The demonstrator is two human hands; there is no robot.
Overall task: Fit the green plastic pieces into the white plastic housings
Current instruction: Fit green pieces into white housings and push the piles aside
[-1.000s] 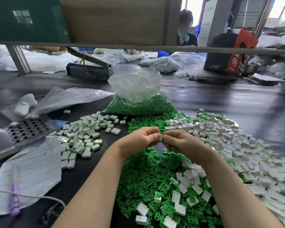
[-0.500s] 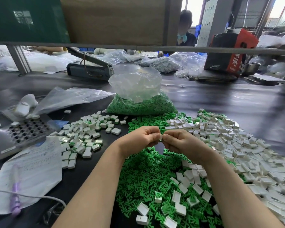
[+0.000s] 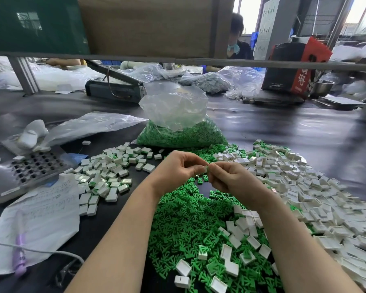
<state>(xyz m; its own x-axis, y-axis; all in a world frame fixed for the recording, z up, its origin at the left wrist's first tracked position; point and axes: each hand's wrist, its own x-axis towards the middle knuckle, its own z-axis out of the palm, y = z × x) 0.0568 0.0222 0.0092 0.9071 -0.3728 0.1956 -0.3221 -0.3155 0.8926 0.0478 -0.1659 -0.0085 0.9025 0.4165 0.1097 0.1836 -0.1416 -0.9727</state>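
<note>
Above the loose heap of small green plastic pieces (image 3: 188,225), our left hand (image 3: 178,172) pinches a small white plastic housing (image 3: 204,169) while our right hand (image 3: 230,178) pinches a green piece at its mouth, barely shifted since earlier, so fitting seems unfinished.

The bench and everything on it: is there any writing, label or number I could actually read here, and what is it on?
Red and black carton: large white characters on its red side, too distorted to read with certainty.
Paper sheet: handwritten lines, too small and blurred to read.
White panel behind the bench: rows of dark marks, unreadable.
Bag of green pieces: small label, illegible.
Nothing else carries text.
</note>
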